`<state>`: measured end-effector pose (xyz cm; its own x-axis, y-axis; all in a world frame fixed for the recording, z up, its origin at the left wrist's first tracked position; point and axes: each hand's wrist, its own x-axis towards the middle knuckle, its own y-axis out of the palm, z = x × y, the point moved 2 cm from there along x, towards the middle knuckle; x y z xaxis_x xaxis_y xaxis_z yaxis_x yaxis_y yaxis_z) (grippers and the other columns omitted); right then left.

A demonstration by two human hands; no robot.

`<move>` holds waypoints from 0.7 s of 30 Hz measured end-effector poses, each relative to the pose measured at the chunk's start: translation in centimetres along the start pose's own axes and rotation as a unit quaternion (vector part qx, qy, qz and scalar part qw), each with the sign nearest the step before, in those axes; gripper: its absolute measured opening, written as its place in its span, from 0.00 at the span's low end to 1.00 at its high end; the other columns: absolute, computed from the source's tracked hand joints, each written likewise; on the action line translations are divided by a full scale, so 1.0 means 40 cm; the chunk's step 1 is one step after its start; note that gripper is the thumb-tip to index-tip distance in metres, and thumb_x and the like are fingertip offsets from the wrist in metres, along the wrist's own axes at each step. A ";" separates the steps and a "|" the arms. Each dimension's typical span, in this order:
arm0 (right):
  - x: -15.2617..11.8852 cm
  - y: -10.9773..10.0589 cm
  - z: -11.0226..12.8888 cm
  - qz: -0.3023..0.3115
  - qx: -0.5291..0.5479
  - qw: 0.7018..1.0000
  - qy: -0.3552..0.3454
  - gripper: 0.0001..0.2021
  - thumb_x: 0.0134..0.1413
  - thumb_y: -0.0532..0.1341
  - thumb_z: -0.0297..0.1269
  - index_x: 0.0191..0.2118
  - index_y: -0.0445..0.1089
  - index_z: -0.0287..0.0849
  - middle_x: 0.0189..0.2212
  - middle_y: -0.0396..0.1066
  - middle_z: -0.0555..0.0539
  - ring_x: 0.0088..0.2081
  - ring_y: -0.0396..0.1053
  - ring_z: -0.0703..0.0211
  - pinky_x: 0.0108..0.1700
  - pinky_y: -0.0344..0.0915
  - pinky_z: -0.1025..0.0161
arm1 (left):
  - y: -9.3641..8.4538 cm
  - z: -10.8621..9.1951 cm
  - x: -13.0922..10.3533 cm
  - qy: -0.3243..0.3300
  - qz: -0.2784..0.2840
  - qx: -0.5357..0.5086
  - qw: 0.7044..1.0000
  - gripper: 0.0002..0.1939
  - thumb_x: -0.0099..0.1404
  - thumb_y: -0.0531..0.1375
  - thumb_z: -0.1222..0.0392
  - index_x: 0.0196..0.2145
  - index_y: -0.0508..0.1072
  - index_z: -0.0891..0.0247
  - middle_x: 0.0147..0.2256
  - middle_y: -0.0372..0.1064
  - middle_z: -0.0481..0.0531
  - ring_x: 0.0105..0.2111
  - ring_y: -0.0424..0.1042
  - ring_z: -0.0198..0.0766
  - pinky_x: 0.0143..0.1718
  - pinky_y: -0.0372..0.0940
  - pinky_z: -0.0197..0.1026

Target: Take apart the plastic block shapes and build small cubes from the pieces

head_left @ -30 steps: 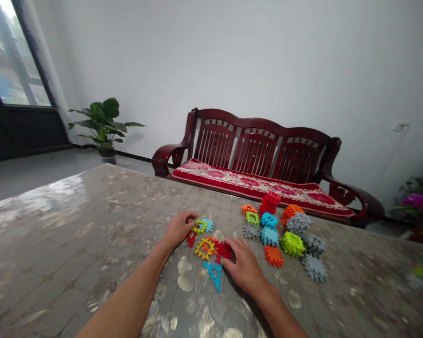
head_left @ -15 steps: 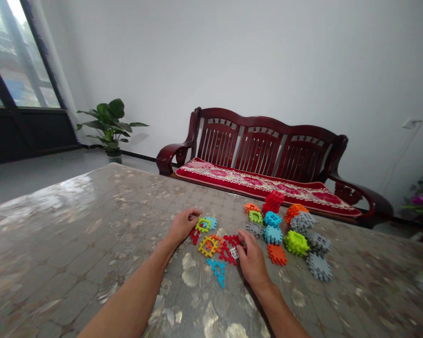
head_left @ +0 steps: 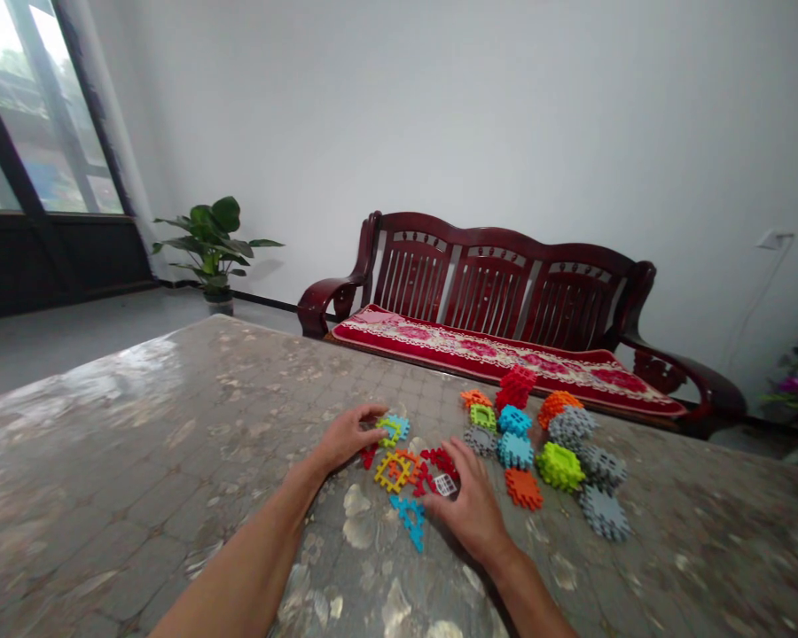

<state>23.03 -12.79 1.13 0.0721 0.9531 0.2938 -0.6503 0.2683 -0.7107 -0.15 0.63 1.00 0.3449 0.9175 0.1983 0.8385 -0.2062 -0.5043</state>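
In the head view my left hand (head_left: 351,436) rests at the left edge of a loose group of flat toothed plastic building pieces. Its thumb touches or overlaps a lime-green frame piece (head_left: 389,432), with the fingers apart from the thumb. A light-blue piece (head_left: 402,428) lies just behind that one, and a bit of red shows under the hand. My right hand (head_left: 471,496) spreads its thumb and fingers around red pieces (head_left: 425,478) and a small white lattice piece (head_left: 445,484). Between the hands are a yellow frame piece (head_left: 392,471) and orange ones; a blue triangular piece (head_left: 410,521) lies nearer me.
Right of my right hand stand stacks of toothed pieces: red (head_left: 515,387), blue (head_left: 515,450), lime green (head_left: 559,467), orange (head_left: 523,489) and grey (head_left: 604,512). The patterned table (head_left: 173,470) extends widely. Beyond it are a wooden bench (head_left: 492,275) and a potted plant (head_left: 216,248).
My right hand has shifted left and spread its fingers over the red and white pieces. My left thumb has come forward onto the lime-green piece. The view has tilted slightly up.
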 end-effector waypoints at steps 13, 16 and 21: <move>0.006 0.040 0.004 0.127 -0.077 0.988 -0.032 0.44 0.44 0.69 0.45 0.67 0.55 0.50 0.70 0.44 0.42 0.70 0.42 0.44 0.68 0.44 0.45 | 0.009 0.001 -0.007 0.011 -0.005 0.035 0.999 0.24 0.57 0.63 0.55 0.52 0.75 0.60 0.51 0.75 0.56 0.50 0.73 0.47 0.55 0.65 0.48; 0.032 0.055 -0.002 0.096 -0.082 0.991 -0.034 0.39 0.47 0.67 0.42 0.66 0.58 0.49 0.69 0.48 0.43 0.69 0.46 0.45 0.68 0.46 0.46 | 0.013 0.004 -0.006 0.009 -0.012 0.041 0.999 0.23 0.57 0.63 0.57 0.51 0.75 0.60 0.50 0.75 0.55 0.48 0.73 0.46 0.54 0.65 0.47; 0.049 0.060 -0.020 0.039 -0.037 0.998 -0.028 0.31 0.52 0.63 0.43 0.63 0.62 0.46 0.68 0.53 0.42 0.68 0.50 0.47 0.67 0.49 0.48 | 0.013 0.005 -0.003 0.007 -0.014 0.051 0.999 0.23 0.57 0.62 0.58 0.51 0.75 0.61 0.50 0.75 0.56 0.49 0.73 0.46 0.55 0.65 0.46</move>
<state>22.21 -10.15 -0.49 -0.0204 0.9628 0.2695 -0.5952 0.2049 -0.7770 0.14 0.47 0.56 0.3279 0.9177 0.2243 0.8007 -0.1440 -0.5814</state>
